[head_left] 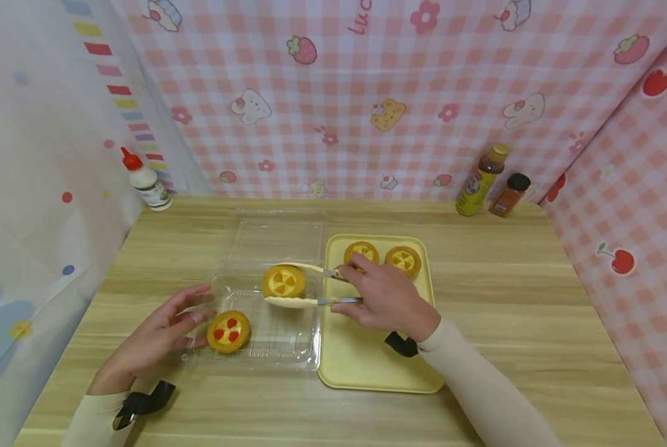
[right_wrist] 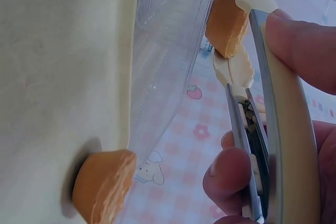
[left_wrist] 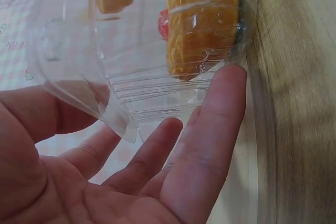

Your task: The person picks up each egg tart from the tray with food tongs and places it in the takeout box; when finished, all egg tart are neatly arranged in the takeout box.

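Note:
My right hand grips a pair of tongs, thumb on one arm and fingers round the other. Between the cream tong tips is an egg tart with yellow wedge toppings, over the clear plastic container. Inside the container at its near left sits another tart with red toppings. My left hand is at the container's left side, its fingers relaxed and spread beside the clear wall. The left fingertips are right at the plastic, near the red-topped tart.
A yellow tray stands directly right of the container, with two yellow-topped tarts at its far end. The container's lid lies opened backward. A white red-capped bottle stands back left; a sauce bottle and spice jar back right.

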### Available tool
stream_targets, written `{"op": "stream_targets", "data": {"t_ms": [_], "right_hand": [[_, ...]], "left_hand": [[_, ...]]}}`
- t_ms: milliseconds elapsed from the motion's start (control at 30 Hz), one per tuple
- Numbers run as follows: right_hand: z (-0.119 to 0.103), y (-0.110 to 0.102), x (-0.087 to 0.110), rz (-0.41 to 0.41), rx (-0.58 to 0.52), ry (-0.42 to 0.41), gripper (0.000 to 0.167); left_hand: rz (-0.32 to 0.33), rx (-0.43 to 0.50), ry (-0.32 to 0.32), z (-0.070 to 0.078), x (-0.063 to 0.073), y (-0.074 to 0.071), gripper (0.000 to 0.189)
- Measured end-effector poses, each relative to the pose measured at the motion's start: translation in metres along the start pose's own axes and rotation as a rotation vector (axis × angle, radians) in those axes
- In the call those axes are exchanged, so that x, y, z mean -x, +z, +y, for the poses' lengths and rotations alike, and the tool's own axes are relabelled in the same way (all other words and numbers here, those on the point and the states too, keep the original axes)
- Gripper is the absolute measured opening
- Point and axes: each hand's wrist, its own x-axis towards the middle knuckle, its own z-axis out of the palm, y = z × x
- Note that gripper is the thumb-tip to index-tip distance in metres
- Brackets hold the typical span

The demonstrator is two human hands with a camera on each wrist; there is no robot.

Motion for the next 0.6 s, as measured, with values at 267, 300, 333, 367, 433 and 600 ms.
{"op": "stream_targets", "data": {"t_ms": [267,300,333,367,433,600], "right_hand": [[-0.007,0.008,-0.013,-0.019,0.003,-0.026,0.059],[-0.007,0.009,-0.015,-0.029,0.002,-0.030,0.059],[-0.009,0.010,-0.017,-0.039,-0.001,-0.033,0.060],[-0.010,0.010,-0.018,-0.049,0.002,-0.037,0.060],[-0.012,0.012,-0.021,-0.068,0.005,-0.040,0.062],[-0.019,0.014,-0.027,-0.128,0.014,-0.041,0.067]], "left_hand": [[0.008,-0.021,-0.012,0.002,-0.001,-0.001,0.061],[0.009,-0.022,-0.011,0.001,-0.001,-0.001,0.061],[0.010,-0.024,-0.010,0.001,-0.001,-0.001,0.060],[0.011,-0.025,-0.007,0.001,-0.001,-0.001,0.060],[0.011,-0.025,-0.001,0.000,-0.001,0.000,0.059],[0.006,-0.027,0.010,-0.001,-0.002,0.000,0.058]]}}
